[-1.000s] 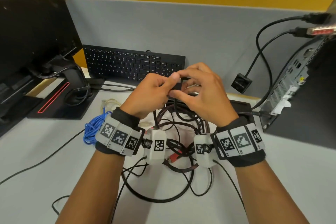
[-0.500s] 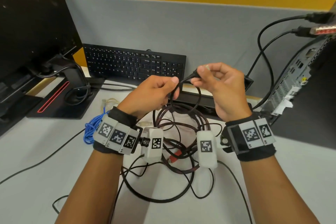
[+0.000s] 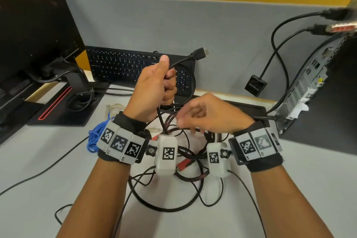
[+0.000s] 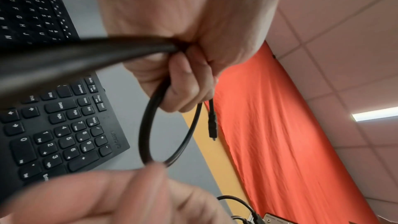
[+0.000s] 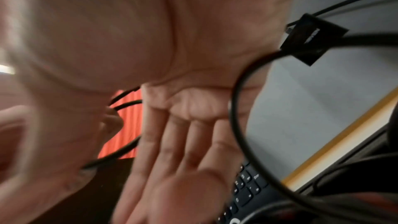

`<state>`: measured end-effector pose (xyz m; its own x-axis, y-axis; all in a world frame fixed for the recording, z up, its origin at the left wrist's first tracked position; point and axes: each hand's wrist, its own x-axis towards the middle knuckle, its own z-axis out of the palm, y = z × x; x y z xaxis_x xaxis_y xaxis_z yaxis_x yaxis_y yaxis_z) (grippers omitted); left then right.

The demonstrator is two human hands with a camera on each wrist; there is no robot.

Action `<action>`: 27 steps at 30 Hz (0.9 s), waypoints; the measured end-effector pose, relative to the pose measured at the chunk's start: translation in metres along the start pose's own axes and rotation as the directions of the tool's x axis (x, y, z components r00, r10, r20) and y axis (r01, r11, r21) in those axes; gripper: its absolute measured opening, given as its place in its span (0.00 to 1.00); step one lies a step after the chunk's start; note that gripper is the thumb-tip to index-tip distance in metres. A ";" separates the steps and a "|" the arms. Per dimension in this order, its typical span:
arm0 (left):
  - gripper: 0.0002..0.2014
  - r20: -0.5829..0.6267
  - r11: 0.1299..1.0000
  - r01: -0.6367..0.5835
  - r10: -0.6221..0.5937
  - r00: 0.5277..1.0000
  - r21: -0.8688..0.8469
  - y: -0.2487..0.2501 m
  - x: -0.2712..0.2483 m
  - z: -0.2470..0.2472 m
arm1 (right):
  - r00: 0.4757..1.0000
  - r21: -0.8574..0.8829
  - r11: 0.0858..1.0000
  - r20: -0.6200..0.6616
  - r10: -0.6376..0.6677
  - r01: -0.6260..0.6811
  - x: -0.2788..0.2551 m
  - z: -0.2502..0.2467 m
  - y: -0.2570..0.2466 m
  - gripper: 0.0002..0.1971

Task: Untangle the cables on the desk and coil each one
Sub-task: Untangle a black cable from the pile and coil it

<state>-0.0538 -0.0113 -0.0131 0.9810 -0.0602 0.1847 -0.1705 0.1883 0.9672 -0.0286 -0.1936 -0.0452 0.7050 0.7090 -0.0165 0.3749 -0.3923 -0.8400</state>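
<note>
- At about nine o'clock in the head view, a monitor base (image 3: 63,106) stands on the tabletop (image 3: 38,160), with a bunched blue cable (image 3: 94,137) just inboard of it.
- Just left of centre, the left hand (image 3: 152,91) is raised above the tabletop, fingers curled round a black cable (image 3: 190,83). One small loop hangs from the fist, and the plug end (image 3: 200,54) sticks out toward one o'clock.
- The left wrist view shows the same loop (image 4: 150,125) pinched under the fingers, the plug (image 4: 212,123) dangling beside it.
- Below the hands, toward six o'clock, the remaining cables (image 3: 173,189) lie tangled on the tabletop: black strands, a dark reddish one, and a red connector (image 3: 183,164) among them. The held cable runs down into this heap.
- Right of centre, the right hand (image 3: 208,116) hovers low over the heap, blurred; its fingers look relaxed and spread in the wrist view, gripping nothing.
- Likely step: gathering the next turn of the black cable. Doing it well probably means the right hand taking the strand close under the fist, drawing slack gently and matching the first loop's size.
- If it snags on the reddish cable, lifting the crossing strand clear should beat pulling harder.
- At three o'clock a computer case (image 3: 318,87) has its own plugged leads (image 3: 280,44); these seem best left alone.
</note>
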 end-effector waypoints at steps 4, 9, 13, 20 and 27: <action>0.21 -0.008 1.000 0.012 -0.012 1.000 -0.006 0.001 0.000 -0.006 | 0.951 -0.004 1.000 0.309 -0.024 0.027 0.001 0.014 -0.005 0.15; 0.20 0.085 0.993 0.086 -0.093 0.992 0.080 0.006 -0.002 -0.023 | 0.999 0.031 0.999 -0.032 -0.026 0.027 -0.002 0.005 -0.010 0.11; 0.21 0.086 0.894 0.104 -0.156 0.984 0.435 0.003 -0.005 -0.023 | 0.663 -0.091 0.995 -0.744 -0.088 0.030 -0.009 -0.013 -0.013 0.19; 0.22 0.215 0.858 0.031 -0.163 0.963 0.513 -0.003 -0.009 -0.004 | 0.873 -0.562 0.820 -0.343 -0.346 0.105 -0.008 -0.003 -0.027 0.08; 0.20 0.193 0.951 -0.002 -0.061 0.979 0.309 -0.001 -0.008 -0.006 | 0.805 -0.465 0.882 -0.495 -0.327 0.072 -0.012 -0.012 -0.023 0.06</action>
<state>-0.0609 -0.0048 -0.0169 0.9530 -0.2598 0.1558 -0.1929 -0.1241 0.9733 -0.0390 -0.2003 -0.0192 0.7432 0.4084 0.5299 0.6614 -0.5679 -0.4899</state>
